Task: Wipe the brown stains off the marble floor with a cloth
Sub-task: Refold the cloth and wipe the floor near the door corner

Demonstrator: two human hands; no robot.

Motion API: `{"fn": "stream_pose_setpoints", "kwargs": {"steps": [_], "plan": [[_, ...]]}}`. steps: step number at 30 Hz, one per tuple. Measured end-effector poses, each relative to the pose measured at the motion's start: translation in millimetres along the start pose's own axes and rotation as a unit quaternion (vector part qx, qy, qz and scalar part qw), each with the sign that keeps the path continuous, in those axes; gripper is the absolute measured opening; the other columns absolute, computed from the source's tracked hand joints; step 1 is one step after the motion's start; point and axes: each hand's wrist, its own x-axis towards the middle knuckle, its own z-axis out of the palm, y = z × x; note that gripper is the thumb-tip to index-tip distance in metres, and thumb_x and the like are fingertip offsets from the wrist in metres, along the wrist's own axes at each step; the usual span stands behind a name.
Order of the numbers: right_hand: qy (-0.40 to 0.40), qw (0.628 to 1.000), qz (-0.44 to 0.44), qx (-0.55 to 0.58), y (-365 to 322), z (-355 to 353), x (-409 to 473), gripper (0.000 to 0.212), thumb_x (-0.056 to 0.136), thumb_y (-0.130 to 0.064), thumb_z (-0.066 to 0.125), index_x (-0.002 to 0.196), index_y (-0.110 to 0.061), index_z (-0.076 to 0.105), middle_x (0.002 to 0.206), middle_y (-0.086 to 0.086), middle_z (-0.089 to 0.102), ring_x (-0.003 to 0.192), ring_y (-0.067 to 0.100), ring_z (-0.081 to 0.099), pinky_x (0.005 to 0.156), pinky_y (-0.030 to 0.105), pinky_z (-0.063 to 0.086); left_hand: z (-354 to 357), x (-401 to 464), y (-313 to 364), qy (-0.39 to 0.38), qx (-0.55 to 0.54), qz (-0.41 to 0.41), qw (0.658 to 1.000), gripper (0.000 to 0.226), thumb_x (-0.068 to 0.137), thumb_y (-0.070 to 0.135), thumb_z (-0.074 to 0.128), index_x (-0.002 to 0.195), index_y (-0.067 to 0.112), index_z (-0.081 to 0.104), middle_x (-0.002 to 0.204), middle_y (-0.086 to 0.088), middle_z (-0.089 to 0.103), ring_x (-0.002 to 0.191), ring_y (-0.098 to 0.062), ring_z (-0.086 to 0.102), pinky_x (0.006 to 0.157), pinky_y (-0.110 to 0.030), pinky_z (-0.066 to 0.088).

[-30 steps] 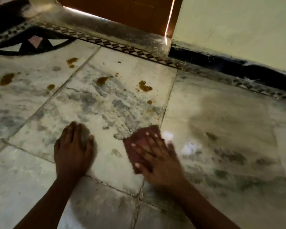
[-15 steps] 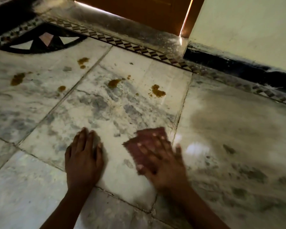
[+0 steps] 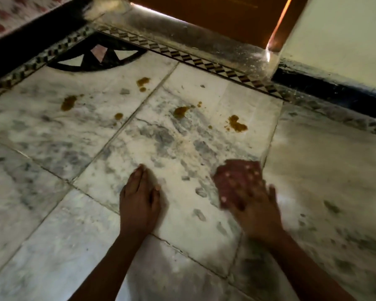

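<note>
- I am pressing my right hand [image 3: 255,205] flat, fingers spread wide, on the dark red cloth [image 3: 232,181], pinning it to the marble floor [image 3: 313,170] so it can scrub; the hand is blurred.
- I am resting my left hand [image 3: 139,196] just beside it, palm down with fingers straight and together, holding nothing, probably bracing my weight.
- The nearest brown stain [image 3: 237,124] is lying ahead of the cloth, well apart from it and untouched.
- More stains [image 3: 68,103] are sitting ahead and left of my left hand, towards the patterned border [image 3: 215,66], so most wiping is still waiting.
</note>
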Motion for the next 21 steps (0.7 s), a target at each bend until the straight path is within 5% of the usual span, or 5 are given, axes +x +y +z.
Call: {"fn": "stream_pose_setpoints", "kwargs": {"steps": [4,10,13,17,21], "plan": [[0.002,0.974,0.215,0.072,-75.2,-12.6,117.8,0.072,0.105,-0.069,0.021,0.169,-0.044,0.004,0.179,0.015,-0.008,0.164,0.042,-0.011,0.130,0.064,-0.004,-23.6,36.6,-70.9,0.014,0.064,-0.019,0.998,0.074,0.096,0.052,0.041,0.156,0.009,0.051,0.166,-0.014,0.045,0.149,-0.035,0.047,0.116,-0.054,0.044],[0.046,0.989,-0.143,0.004,-163.4,25.6,43.6,0.068,0.102,-0.072,0.031,0.166,-0.052,0.020,0.179,0.011,0.017,0.165,0.037,0.015,0.127,0.061,0.027,-63.4,58.4,-152.0,0.042,0.104,-0.151,0.982,0.080,0.096,0.062,0.030,0.160,0.017,0.047,0.169,-0.015,0.039,0.153,-0.041,0.040,0.120,-0.060,0.032],[0.049,0.996,-0.075,0.013,-123.6,15.3,24.9,0.072,0.100,-0.080,0.019,0.166,-0.053,0.015,0.179,0.006,0.017,0.165,0.035,0.016,0.122,0.067,0.033,-65.7,57.7,-145.4,0.026,0.097,-0.165,0.981,0.077,0.099,0.059,0.030,0.162,0.016,0.043,0.171,-0.013,0.036,0.155,-0.039,0.037,0.123,-0.059,0.030],[0.133,0.977,0.148,0.075,-180.5,21.4,136.7,0.077,0.103,-0.075,0.007,0.169,-0.038,0.000,0.171,0.034,0.021,0.157,0.059,0.019,0.124,0.072,0.015,-55.4,59.0,-156.1,0.069,0.094,-0.168,0.979,0.070,0.102,0.052,0.037,0.159,0.013,0.047,0.169,-0.012,0.040,0.155,-0.037,0.039,0.123,-0.056,0.030],[0.072,0.997,-0.037,0.021,-277.2,38.8,160.5,0.073,0.102,-0.065,0.018,0.168,-0.036,0.004,0.175,0.027,0.011,0.163,0.050,0.008,0.130,0.066,0.007,-44.8,59.8,-159.9,0.095,0.093,-0.173,0.976,0.067,0.104,0.044,0.038,0.160,0.007,0.045,0.170,-0.012,0.038,0.157,-0.034,0.037,0.124,-0.055,0.028]]}}
